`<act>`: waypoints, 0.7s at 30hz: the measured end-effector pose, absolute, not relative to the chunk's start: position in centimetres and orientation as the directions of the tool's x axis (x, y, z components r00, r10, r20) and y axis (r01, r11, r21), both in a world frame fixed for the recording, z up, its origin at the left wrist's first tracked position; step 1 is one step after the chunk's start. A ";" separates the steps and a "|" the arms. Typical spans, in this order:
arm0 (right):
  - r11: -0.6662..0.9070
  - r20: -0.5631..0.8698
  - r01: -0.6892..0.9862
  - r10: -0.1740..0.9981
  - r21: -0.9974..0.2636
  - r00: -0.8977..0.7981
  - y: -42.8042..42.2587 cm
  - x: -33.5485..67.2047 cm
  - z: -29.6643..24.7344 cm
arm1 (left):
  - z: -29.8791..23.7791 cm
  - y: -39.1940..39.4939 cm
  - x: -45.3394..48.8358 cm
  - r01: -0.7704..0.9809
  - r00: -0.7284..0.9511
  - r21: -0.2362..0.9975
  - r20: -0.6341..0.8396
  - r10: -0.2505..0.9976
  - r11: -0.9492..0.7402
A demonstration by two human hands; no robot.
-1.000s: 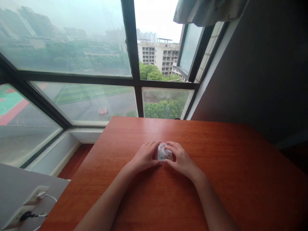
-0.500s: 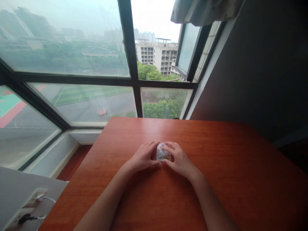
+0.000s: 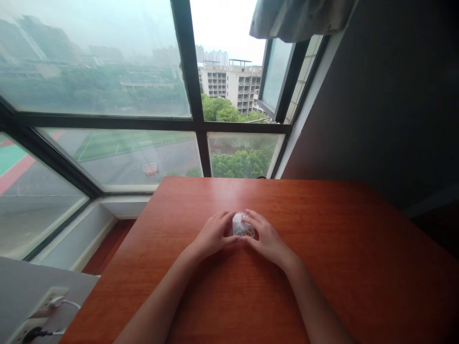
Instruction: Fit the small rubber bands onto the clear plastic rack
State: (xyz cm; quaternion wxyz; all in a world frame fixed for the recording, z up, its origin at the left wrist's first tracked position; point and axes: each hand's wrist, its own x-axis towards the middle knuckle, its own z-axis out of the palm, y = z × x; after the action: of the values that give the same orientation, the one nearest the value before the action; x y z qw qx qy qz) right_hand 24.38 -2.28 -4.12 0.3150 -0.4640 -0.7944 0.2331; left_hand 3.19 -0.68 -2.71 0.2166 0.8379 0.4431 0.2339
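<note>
A small clear, whitish plastic container (image 3: pixel 239 223) rests on the reddish-brown wooden table between my two hands. Small ring-like shapes, some of them yellowish, show through its near side, but I cannot make out exactly what they are. My left hand (image 3: pixel 214 232) curves around its left side, fingers at the far edge and thumb at the near edge. From the right, my right hand (image 3: pixel 266 237) grips it too, with fingertips over the top and the thumb at the bottom front. The thumbs nearly meet in front of it.
The wooden table (image 3: pixel 304 215) reaches up to large dark-framed windows (image 3: pixel 199 125). At the upper right a pane stands swung outward, with a curtain (image 3: pixel 297 19) hanging above it. A dark wall (image 3: pixel 376 105) is on the right. Wall sockets with plugs (image 3: pixel 53 302) are at lower left.
The view has shifted slightly. My left thumb has come in closer to the right thumb at the container's near edge. The container has stayed in about the same place.
</note>
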 end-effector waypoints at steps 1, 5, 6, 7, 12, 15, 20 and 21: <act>0.450 0.292 0.606 0.892 -0.656 -0.346 -2.2 24.4 -4.4 | -3.0 -0.7 3.3 0.651 0.471 0.570 0.214 0.856 -0.501; 0.434 0.343 0.677 0.898 -0.594 -0.275 -2.2 24.1 -5.1 | -3.8 -0.6 3.4 0.659 0.399 0.591 0.249 0.882 -0.465; 0.435 0.351 0.692 0.896 -0.576 -0.270 -2.2 23.9 -5.2 | -3.9 -0.6 3.4 0.656 0.392 0.600 0.246 0.886 -0.457; 0.433 0.358 0.707 0.895 -0.559 -0.266 -2.3 23.6 -5.2 | -4.0 -0.5 3.3 0.652 0.388 0.611 0.240 0.890 -0.449; 0.386 0.400 0.768 0.898 -0.511 -0.186 -2.7 22.1 -5.4 | -3.7 -0.4 3.2 0.627 0.371 0.657 0.221 0.902 -0.419; 0.361 0.434 0.778 0.892 -0.514 -0.126 -2.0 22.4 -5.9 | -3.6 -0.5 3.2 0.626 0.358 0.669 0.210 0.910 -0.400; 0.181 0.491 0.831 0.863 -0.526 0.122 0.2 26.4 -7.0 | -3.5 -0.6 3.3 0.675 0.393 0.594 0.213 0.895 -0.438; 0.139 0.500 0.834 0.847 -0.534 0.179 0.7 27.4 -7.2 | -3.5 -0.6 3.3 0.686 0.402 0.575 0.212 0.891 -0.446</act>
State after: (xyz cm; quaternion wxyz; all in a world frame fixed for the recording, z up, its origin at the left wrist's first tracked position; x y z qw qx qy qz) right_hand 27.38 0.65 -7.18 0.3987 -0.6562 -0.6406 0.0081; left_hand 3.28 -0.62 -3.50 0.2032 0.8121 0.4855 0.2519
